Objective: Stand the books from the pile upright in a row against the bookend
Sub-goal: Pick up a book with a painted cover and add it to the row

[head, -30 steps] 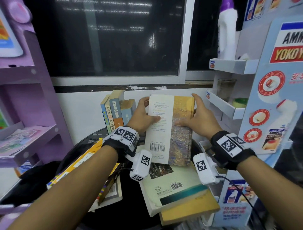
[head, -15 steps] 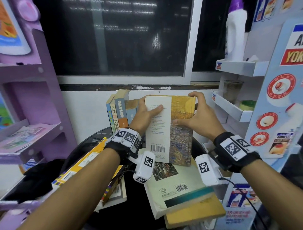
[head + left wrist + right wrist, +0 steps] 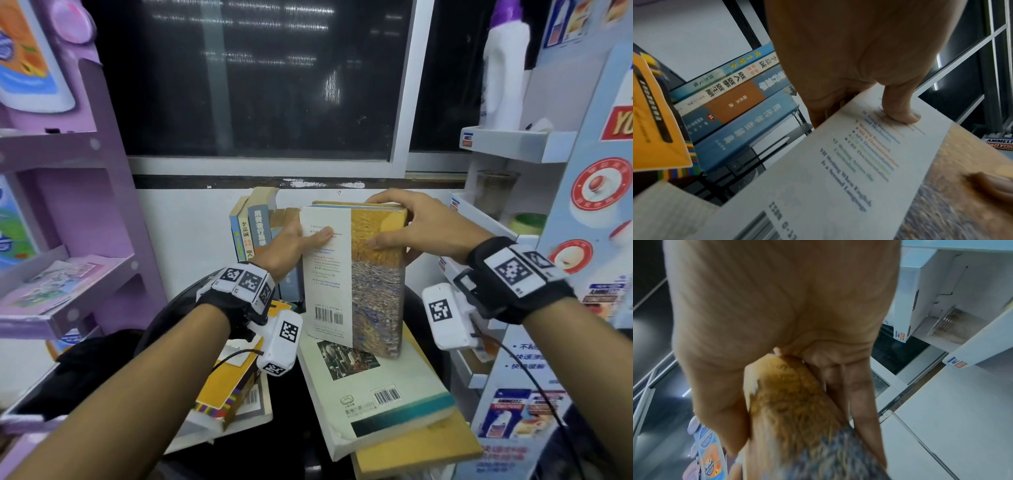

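Both hands are on the same book, the one with the white panel and the yellow-and-grey painted cover, held upright with its back cover facing the person. The left hand clamps the book's left edge: thumb flat across the white panel, the other fingers tucked behind where they can't be seen. In the left wrist view the thumb is pressed right onto the printed text. The right hand grips the top right corner, thumb on the yellow part of the cover, fingers curled over the top edge and down the far side. The right wrist view shows the book wedged between thumb and fingers, though it's pretty blurry.

The book's bottom edge sits low over the pile of flat books on the dark table; whether it touches the top one is hard to call. Just left of it, a short row of upright books stands against the white wall, blue and cream spines showing. The held book is right beside that row, apart from it by roughly the left hand. A black bookend shows under the row in the left wrist view.
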Action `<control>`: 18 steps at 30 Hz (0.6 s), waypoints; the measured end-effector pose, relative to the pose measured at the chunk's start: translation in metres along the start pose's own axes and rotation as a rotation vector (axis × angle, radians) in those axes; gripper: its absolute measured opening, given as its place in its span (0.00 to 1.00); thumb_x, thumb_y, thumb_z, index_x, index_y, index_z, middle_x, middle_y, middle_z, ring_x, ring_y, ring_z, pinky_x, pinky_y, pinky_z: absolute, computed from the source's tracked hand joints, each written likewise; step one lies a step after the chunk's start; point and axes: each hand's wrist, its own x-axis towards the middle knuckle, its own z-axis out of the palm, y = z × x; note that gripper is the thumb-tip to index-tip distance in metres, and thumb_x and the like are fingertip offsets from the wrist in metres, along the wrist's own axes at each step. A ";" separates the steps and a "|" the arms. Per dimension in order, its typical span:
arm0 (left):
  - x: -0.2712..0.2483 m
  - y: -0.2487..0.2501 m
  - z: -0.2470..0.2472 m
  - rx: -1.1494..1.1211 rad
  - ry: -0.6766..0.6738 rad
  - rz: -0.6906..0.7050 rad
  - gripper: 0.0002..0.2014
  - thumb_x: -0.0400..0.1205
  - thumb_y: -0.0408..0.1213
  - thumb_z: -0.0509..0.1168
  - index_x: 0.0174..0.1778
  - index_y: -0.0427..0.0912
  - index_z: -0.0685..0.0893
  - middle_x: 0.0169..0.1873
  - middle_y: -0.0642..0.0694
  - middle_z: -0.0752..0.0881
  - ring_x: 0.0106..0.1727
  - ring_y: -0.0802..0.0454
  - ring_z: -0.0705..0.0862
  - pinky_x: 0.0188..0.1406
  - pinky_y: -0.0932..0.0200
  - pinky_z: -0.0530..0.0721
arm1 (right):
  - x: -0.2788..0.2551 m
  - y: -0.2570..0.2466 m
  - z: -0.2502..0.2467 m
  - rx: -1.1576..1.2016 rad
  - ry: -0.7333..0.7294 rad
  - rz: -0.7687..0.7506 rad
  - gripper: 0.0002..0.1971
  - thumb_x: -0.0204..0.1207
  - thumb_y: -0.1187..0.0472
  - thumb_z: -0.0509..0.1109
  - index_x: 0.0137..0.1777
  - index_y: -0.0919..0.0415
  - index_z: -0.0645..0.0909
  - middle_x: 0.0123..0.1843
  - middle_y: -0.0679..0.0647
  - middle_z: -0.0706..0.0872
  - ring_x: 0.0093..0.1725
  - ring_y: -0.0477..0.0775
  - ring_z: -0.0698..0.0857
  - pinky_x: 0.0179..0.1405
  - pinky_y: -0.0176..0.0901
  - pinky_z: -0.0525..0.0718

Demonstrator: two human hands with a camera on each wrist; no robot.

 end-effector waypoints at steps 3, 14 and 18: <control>-0.001 0.003 -0.005 0.009 -0.022 -0.013 0.08 0.85 0.33 0.61 0.59 0.44 0.77 0.48 0.49 0.88 0.45 0.58 0.89 0.42 0.63 0.86 | 0.002 -0.008 -0.003 0.001 -0.047 0.021 0.28 0.63 0.55 0.83 0.62 0.46 0.79 0.54 0.56 0.88 0.44 0.57 0.92 0.34 0.60 0.91; -0.002 0.009 -0.006 0.058 0.102 -0.027 0.16 0.84 0.35 0.63 0.68 0.43 0.74 0.51 0.49 0.86 0.49 0.53 0.87 0.44 0.54 0.88 | 0.009 -0.017 0.019 -0.075 0.105 0.012 0.35 0.60 0.51 0.85 0.70 0.46 0.79 0.60 0.48 0.85 0.55 0.51 0.86 0.51 0.47 0.88; 0.000 0.010 -0.016 0.098 0.136 -0.028 0.19 0.83 0.37 0.65 0.70 0.45 0.73 0.58 0.48 0.85 0.54 0.55 0.86 0.40 0.61 0.87 | 0.010 -0.018 0.027 -0.039 0.178 0.025 0.33 0.61 0.53 0.85 0.69 0.48 0.81 0.57 0.49 0.86 0.52 0.49 0.86 0.43 0.39 0.86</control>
